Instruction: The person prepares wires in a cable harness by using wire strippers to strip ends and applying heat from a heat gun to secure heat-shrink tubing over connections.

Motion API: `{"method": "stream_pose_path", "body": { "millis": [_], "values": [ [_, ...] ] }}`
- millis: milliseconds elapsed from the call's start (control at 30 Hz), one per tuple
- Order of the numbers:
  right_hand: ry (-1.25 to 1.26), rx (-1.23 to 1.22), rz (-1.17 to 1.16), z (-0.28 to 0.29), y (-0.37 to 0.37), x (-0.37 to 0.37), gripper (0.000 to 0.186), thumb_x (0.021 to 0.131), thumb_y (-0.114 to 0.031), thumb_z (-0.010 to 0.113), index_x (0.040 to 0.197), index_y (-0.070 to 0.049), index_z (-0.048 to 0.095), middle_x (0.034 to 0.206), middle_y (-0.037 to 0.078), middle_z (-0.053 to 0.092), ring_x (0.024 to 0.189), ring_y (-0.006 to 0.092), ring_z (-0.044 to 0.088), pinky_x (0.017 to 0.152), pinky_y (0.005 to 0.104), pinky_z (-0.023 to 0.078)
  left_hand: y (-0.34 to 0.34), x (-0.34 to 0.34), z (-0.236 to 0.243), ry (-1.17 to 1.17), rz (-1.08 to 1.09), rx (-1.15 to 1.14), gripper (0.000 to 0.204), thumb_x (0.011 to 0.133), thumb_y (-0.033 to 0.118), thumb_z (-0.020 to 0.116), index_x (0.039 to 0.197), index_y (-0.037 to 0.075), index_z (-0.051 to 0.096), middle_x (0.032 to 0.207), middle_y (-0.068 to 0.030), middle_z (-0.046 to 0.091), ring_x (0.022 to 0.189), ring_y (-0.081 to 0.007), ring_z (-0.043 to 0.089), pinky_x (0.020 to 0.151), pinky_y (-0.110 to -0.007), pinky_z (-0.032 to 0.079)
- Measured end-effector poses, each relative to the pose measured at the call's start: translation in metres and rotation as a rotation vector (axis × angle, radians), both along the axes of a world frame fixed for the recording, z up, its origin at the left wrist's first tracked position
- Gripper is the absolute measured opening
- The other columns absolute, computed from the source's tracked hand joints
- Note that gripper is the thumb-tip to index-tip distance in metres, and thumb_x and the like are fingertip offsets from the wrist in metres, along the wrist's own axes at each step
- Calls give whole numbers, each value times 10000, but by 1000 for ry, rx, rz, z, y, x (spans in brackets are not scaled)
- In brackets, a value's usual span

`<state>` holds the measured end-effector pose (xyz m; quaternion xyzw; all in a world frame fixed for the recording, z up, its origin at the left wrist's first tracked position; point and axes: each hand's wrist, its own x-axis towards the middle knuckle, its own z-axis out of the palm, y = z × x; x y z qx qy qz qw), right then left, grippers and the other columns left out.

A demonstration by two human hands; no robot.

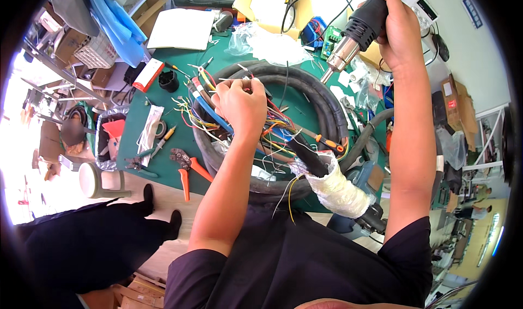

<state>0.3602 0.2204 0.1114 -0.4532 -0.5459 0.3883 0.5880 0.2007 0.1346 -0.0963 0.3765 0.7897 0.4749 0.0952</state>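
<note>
My right hand (pixel 399 42) is closed on a black heat gun (pixel 364 27), raised at the upper right with its metal nozzle pointing down and left. My left hand (pixel 242 102) has its fingers pinched on thin wires among a bundle of colored wires (pixel 275 127), with small light tips showing near the fingertips. The bundle comes from a thick black cable (pixel 309 157) wrapped lower down in white plastic (pixel 343 186). A large coil of black cable (pixel 327 91) lies around it on the green mat (pixel 144 156). An orange-and-black screwdriver (pixel 327 144) lies by the wires.
Orange-handled crimpers (pixel 188 170) lie front left, near small tools (pixel 163 141) and a black cup (pixel 169 80). A white pad (pixel 180 28), cardboard boxes (pixel 267 7) and a circuit board (pixel 331 41) are at the back. A stool (pixel 92 181) and a person in dark clothing (pixel 109 249) are at my left.
</note>
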Motion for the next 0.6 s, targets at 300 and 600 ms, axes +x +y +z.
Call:
{"method": "stream_pose_path", "body": {
  "millis": [300, 600],
  "values": [
    [11, 156, 28, -18, 38, -29, 257, 921, -321, 556, 971, -74, 602, 836, 91, 682, 661, 115, 626, 499, 208, 416, -5, -6, -9, -249, -63, 109, 211, 818, 225, 636, 846, 24, 695, 1112, -130, 548, 1078, -315, 433, 977, -413, 312],
    [7, 185, -4, -40, 46, -46, 308, 914, -365, 563, 1032, -81, 573, 800, 83, 678, 591, 88, 597, 420, 203, 346, -30, -52, 4, -211, -195, 187, 251, 809, 105, 647, 1028, -6, 592, 1016, -120, 575, 958, -278, 510, 873, -365, 391]
  ]
}}
